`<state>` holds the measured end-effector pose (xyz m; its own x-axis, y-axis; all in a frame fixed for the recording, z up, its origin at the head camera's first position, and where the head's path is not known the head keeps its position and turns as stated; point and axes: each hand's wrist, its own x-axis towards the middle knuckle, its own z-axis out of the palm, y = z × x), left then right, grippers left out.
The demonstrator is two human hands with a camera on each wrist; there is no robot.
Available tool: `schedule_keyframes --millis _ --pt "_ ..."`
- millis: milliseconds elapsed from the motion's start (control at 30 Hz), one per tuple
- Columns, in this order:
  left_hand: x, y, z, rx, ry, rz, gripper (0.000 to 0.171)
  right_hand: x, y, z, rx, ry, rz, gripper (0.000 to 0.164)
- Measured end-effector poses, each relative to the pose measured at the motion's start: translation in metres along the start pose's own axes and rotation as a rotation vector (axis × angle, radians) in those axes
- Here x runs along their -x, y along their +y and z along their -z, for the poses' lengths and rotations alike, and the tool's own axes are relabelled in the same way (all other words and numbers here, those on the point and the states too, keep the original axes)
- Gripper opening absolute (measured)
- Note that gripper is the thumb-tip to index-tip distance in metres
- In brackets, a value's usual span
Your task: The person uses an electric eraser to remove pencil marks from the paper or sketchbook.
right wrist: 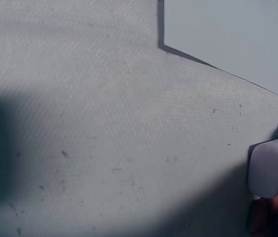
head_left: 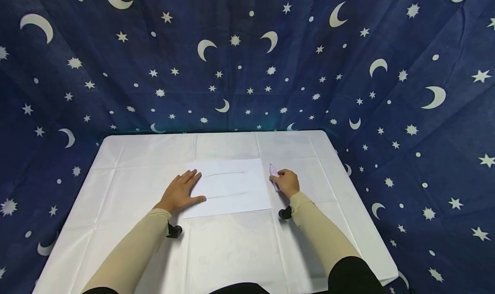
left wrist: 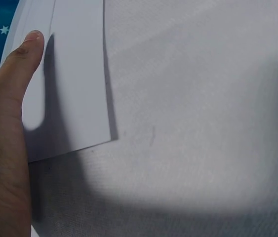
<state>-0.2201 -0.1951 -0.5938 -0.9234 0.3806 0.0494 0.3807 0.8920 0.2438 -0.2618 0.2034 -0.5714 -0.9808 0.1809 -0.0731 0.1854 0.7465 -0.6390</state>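
A white sheet of paper (head_left: 232,184) lies on the table, with two thin, roughly parallel grey lines across it. My left hand (head_left: 181,193) rests flat on the sheet's left part, fingers straight and thumb spread away. In the left wrist view the thumb (left wrist: 22,64) lies over the paper (left wrist: 79,98) near one corner. Just off the sheet's right edge, my right hand (head_left: 287,182) grips a chunky lavender pen-like tool (head_left: 273,172) whose thin tip points away from me. Its rounded rear end (right wrist: 269,168) shows in the right wrist view; the fingers are mostly cut off there.
A white cloth with fold creases covers the table (head_left: 236,251). Behind and beside it hangs a dark blue curtain (head_left: 239,100) with moons and stars. Black wrist devices (head_left: 285,212) sit under both forearms.
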Motion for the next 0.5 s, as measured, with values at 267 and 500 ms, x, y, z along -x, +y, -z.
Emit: schedule_keyframes --millis 267,500 --pt "-0.0007 0.0 -0.002 0.002 0.006 -0.002 0.098 0.0039 -0.009 0.0019 -0.035 0.046 0.037 0.03" --pt "-0.0001 0.0012 -0.0004 0.026 0.01 0.017 0.096 0.0025 -0.0104 0.0003 -0.06 0.048 0.034 0.037"
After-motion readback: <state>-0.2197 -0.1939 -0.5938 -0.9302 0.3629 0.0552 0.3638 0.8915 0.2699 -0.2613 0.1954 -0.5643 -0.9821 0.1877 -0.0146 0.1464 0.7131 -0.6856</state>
